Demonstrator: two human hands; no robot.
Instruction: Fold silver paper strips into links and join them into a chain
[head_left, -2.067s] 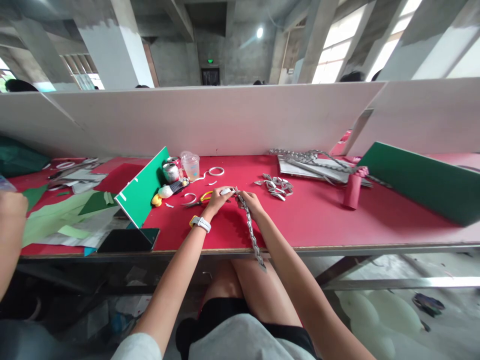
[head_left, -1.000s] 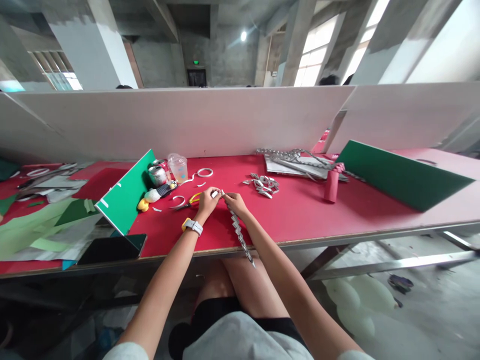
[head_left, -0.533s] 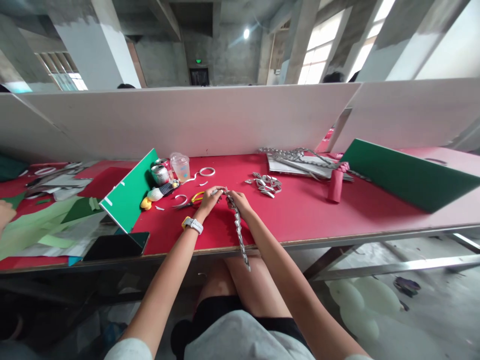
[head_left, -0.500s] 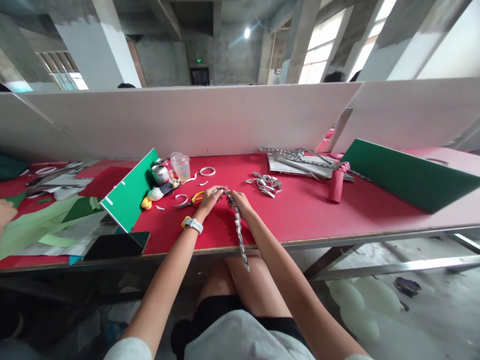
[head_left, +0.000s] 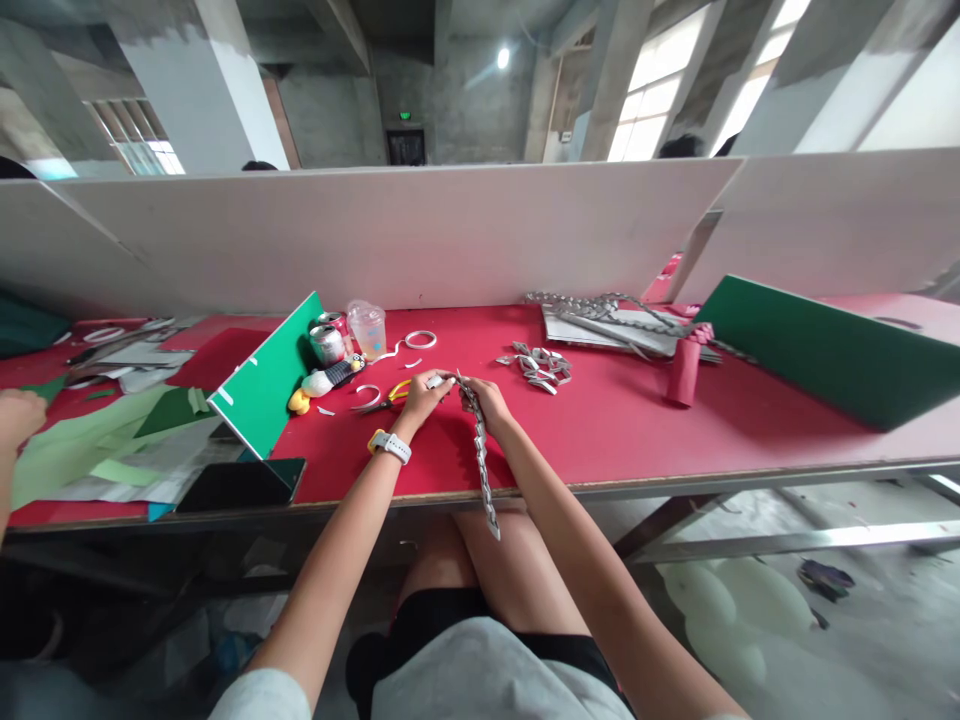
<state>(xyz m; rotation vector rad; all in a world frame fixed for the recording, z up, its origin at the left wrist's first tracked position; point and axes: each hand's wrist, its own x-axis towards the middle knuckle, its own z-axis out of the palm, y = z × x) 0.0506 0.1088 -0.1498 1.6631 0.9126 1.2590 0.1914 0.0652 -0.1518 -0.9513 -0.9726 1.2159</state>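
A silver-grey zigzag chain [head_left: 481,450] of folded strips hangs from my right hand [head_left: 489,403], past the table's front edge, its pointed lower end above my lap. The fingers of that hand are closed on the chain's upper end. My left hand [head_left: 424,398] is close beside it, pinching a small pale piece [head_left: 435,381] near the chain's top; its exact shape is hard to see. Several loose folded grey pieces [head_left: 541,368] lie in a heap to the right. Pliers with yellow handles [head_left: 399,391] rest just left of my left hand.
White tape rolls [head_left: 421,340], a plastic cup [head_left: 367,328], cans [head_left: 328,344] and a plush toy [head_left: 319,384] stand near the left green divider [head_left: 264,385]. Braided grey strips [head_left: 585,305] and a red cylinder [head_left: 682,372] are right. A co-worker's hand [head_left: 19,415] shows far left.
My fingertips have drawn slightly apart at the chain's top. The view has shifted a little, and the co-worker's hand at the far left shows more.
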